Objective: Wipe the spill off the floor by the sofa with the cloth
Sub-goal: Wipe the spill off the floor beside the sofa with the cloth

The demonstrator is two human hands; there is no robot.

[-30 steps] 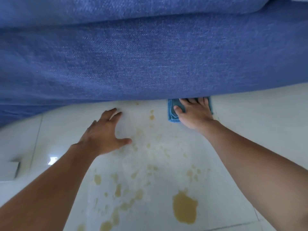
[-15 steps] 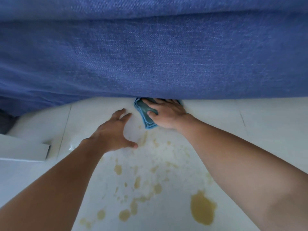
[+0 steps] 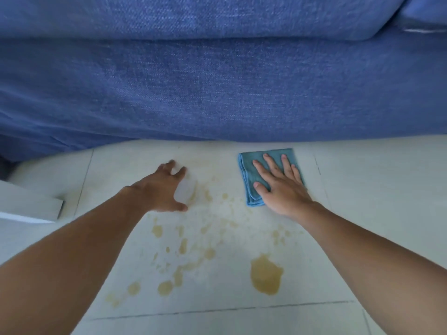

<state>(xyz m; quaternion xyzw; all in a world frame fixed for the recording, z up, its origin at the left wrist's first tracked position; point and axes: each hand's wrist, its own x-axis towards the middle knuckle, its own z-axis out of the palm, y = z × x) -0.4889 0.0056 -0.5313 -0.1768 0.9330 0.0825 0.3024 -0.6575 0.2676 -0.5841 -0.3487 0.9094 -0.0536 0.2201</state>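
Note:
A folded blue cloth (image 3: 250, 172) lies flat on the pale tiled floor (image 3: 362, 189), just in front of the blue sofa (image 3: 217, 93). My right hand (image 3: 278, 187) presses down on it with a flat palm and spread fingers, covering its right half. My left hand (image 3: 164, 189) rests on the floor to the cloth's left, fingers apart and holding nothing. The yellow-brown spill spreads between and below my hands: a large puddle (image 3: 266, 274) near me on the right, with several drops and smears (image 3: 183, 247) towards the left.
The sofa's front fills the upper half of the view and overhangs the floor's far edge. A white flat-edged object (image 3: 29, 206) sits at the left. Tile joints run across the floor near me.
My right hand has slid the cloth out from the sofa's edge and to the right, and the cloth now lies flatter. My left hand stays planted on the floor.

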